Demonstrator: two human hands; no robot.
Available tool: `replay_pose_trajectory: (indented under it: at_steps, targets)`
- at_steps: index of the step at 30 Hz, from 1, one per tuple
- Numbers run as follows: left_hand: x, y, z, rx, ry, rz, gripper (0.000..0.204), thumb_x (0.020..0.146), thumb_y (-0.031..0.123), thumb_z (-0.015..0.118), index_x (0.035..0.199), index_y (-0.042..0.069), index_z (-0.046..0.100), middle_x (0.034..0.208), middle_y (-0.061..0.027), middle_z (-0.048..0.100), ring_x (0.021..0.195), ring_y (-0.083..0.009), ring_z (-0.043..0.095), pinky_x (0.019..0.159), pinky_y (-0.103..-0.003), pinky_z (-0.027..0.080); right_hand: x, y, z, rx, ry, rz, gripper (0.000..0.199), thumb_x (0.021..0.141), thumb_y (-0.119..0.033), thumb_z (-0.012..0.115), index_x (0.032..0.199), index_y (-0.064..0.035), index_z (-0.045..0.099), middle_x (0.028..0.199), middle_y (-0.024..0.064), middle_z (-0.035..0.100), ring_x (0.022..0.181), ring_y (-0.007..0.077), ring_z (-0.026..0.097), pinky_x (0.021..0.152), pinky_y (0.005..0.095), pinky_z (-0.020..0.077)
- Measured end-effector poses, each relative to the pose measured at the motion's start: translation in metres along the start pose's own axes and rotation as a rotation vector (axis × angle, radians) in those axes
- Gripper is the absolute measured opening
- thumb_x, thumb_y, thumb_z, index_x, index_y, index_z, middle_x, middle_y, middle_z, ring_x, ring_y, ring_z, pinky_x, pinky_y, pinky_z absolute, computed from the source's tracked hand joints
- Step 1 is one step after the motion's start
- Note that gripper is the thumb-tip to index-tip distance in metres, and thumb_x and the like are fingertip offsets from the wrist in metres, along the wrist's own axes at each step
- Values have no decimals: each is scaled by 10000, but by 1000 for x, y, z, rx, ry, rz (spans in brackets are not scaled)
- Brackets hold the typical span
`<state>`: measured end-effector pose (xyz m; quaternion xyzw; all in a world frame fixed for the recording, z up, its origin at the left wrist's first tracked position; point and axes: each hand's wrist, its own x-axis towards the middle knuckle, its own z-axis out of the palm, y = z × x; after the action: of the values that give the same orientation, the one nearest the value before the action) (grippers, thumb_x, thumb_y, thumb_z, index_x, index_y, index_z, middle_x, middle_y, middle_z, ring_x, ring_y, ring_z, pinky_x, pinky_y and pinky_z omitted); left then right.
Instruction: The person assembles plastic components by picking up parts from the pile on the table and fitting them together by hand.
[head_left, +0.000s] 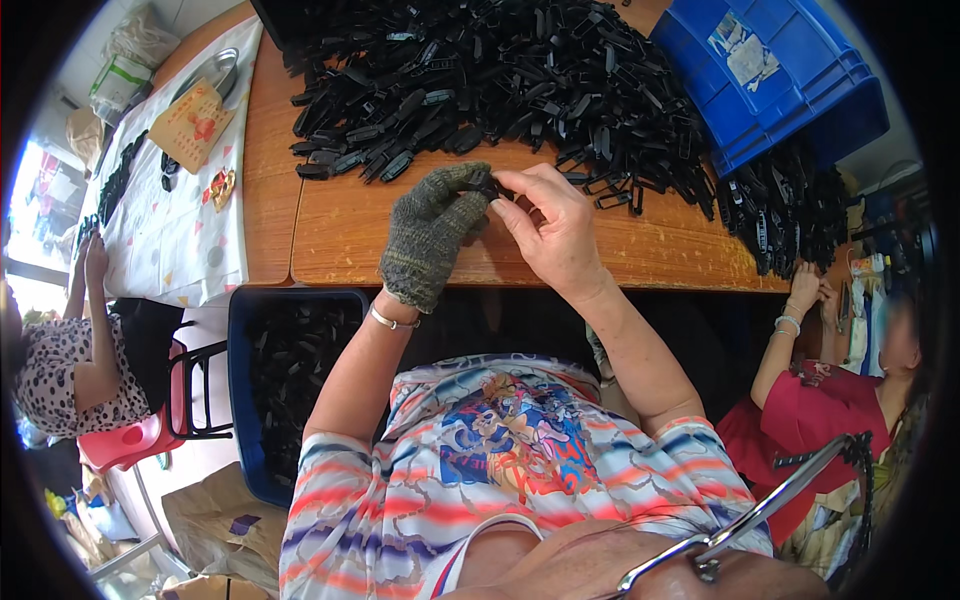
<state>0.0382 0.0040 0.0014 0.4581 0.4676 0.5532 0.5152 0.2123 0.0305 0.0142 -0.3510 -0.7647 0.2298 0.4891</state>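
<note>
A long wooden surface [420,235] carries a wide heap of black plastic clips [500,75] beside a blue crate [770,75]. Below its edge, a dark blue bin [240,330] holds more. The gloved left hand [430,235] and bare right hand [550,225] meet, pinching one small black clip [490,187].

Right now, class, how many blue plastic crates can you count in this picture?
2. One blue crate sits on the table's far right, beside the black parts. The other crate stands low at the person's left, holding black parts. More may be hidden.
</note>
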Motion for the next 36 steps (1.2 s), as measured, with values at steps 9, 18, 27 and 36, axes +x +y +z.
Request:
replay_pose_trajectory:
  at_steps: [9,18,27,36]
  targets:
    - [-15,-1,8,178,27,164,246,1021,122,630,1225,9,708,1007,-78,705,872,-157,667,768,-298,555,-21,3,21,-116,103,-61,423,785,-16,833,1170,-34,658,953,117,660,744,284,688,641,365,552]
    - [-27,-10,-5,-70,42,88,244,1057,213,552,978,22,682,878,-71,655,792,-173,622,723,-333,509,-30,-12,44,58,-48,123,476,840,-214,845,1215,-65,593,783,95,656,681,276,686,633,400,540]
    - [-91,59,-140,938,71,-150,277,941,294,724,1041,36,744,813,-107,672,785,-236,678,724,-353,525,-3,24,-30,-204,-231,137,395,887,-324,836,1154,-58,715,664,55,665,577,160,633,594,311,507]
    - [21,40,-32,1118,76,534,253,931,169,679,1157,81,748,1053,-149,714,923,-317,711,851,-420,555,12,52,-49,-811,-194,119,335,888,-364,802,932,-63,662,715,110,717,672,323,716,617,441,546]
